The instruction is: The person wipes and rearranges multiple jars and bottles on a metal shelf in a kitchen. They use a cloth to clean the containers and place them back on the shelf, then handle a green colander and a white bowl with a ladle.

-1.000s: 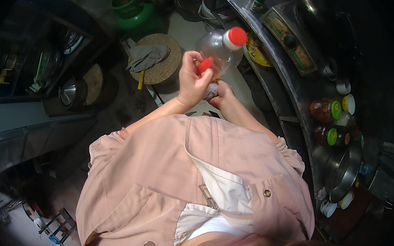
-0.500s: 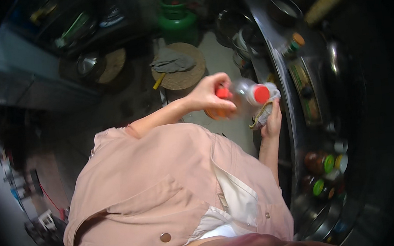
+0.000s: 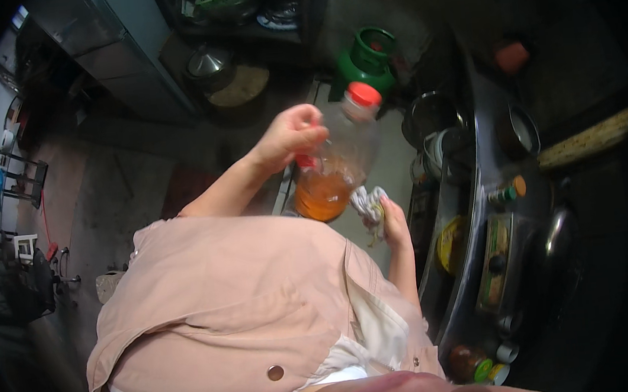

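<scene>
My left hand (image 3: 292, 138) is closed round the handle of a large clear plastic bottle (image 3: 357, 134). It has a red screw cap, and orange-brown liquid fills its lower part. The bottle hangs in the air in front of me, tilted a little, its cap pointing up and away. Just right of its base, my right hand (image 3: 394, 222) grips a crumpled whitish cloth (image 3: 369, 207) with a yellowish edge. The cloth is close to the bottle; I cannot tell whether they touch.
Along the right runs a dark counter (image 3: 472, 204) with a gas stove (image 3: 497, 262), a small orange-capped bottle (image 3: 508, 191) and jars (image 3: 469, 361). A green gas cylinder (image 3: 366, 64) stands at the far side. A lidded pot (image 3: 207, 63) sits far left, near a tall cabinet (image 3: 103, 46).
My view has turned left, away from the counter. The bottle has come more upright and apart from the cloth, still in my left hand. My right hand keeps the cloth.
</scene>
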The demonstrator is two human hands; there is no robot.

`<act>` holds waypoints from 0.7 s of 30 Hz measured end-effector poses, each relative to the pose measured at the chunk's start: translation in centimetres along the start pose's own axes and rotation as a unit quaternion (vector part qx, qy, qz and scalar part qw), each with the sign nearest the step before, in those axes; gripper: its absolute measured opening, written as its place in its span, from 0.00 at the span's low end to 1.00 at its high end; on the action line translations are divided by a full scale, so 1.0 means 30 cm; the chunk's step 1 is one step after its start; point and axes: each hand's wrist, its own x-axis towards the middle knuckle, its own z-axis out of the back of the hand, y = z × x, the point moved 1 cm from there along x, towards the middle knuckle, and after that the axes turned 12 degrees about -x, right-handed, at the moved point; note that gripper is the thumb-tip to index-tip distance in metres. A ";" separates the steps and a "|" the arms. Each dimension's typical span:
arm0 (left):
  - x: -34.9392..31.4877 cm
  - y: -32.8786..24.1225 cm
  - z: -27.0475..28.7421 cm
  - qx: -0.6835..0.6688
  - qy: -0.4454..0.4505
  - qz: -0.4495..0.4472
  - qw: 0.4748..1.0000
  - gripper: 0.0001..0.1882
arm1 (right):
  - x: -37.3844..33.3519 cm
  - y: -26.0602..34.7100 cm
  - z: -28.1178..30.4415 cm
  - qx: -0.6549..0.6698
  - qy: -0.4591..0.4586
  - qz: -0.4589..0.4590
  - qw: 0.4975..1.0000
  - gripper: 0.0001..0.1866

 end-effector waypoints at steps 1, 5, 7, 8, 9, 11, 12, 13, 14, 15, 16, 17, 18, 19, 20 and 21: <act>0.026 -0.045 0.079 -0.014 -0.043 -0.025 0.999 0.13 | 0.044 0.006 0.000 0.051 0.008 -0.009 0.999 0.21; 0.183 -0.180 0.397 -0.016 -0.208 -0.108 0.972 0.17 | 0.253 0.047 0.001 0.148 -0.100 -0.076 0.981 0.22; 0.286 -0.237 0.548 -0.002 -0.259 -0.168 0.951 0.19 | 0.348 0.058 0.011 0.223 -0.118 -0.106 0.962 0.23; 0.324 -0.268 0.621 0.009 -0.281 -0.190 0.941 0.19 | 0.384 0.054 0.009 0.261 -0.131 -0.117 0.949 0.24; 0.360 -0.301 0.692 0.020 -0.303 -0.211 0.929 0.20 | 0.428 0.051 0.012 0.281 -0.143 -0.138 0.939 0.25; 0.431 -0.386 0.837 0.008 -0.342 -0.262 0.902 0.21 | 0.523 0.053 0.023 0.314 -0.199 -0.200 0.906 0.27; 0.472 -0.435 0.906 0.002 -0.361 -0.290 0.886 0.22 | 0.569 0.058 0.023 0.322 -0.182 -0.174 0.913 0.27; 0.504 -0.476 0.966 0.000 -0.370 -0.316 0.874 0.22 | 0.600 0.059 0.017 0.329 -0.189 -0.174 0.909 0.27; 0.530 -0.512 1.015 -0.007 -0.362 -0.354 0.862 0.22 | 0.631 0.065 0.013 0.335 -0.183 -0.140 0.913 0.27; 0.533 -0.538 1.054 -0.009 -0.382 -0.355 0.853 0.23 | 0.631 0.058 -0.010 0.358 -0.198 -0.161 0.898 0.27; 0.541 -0.557 1.083 -0.006 -0.411 -0.369 0.833 0.22 | 0.633 0.052 -0.028 0.351 -0.223 -0.204 0.886 0.27; 0.545 -0.575 1.105 -0.006 -0.413 -0.379 0.828 0.19 | 0.633 0.047 -0.043 0.345 -0.238 -0.222 0.880 0.27; 0.547 -0.592 1.120 -0.006 -0.415 -0.388 0.823 0.16 | 0.633 0.042 -0.052 0.338 -0.267 -0.262 0.863 0.26; 0.549 -0.610 1.131 0.004 -0.413 -0.385 0.826 0.12 | 0.641 0.038 -0.054 0.304 -0.266 -0.271 0.874 0.25; 0.542 -0.625 1.138 0.007 -0.433 -0.375 0.820 0.09 | 0.650 0.035 -0.050 0.312 -0.232 -0.242 0.889 0.25; 0.540 -0.639 1.137 0.011 -0.394 -0.409 0.823 0.09 | 0.674 0.031 -0.036 0.293 -0.212 -0.210 0.908 0.25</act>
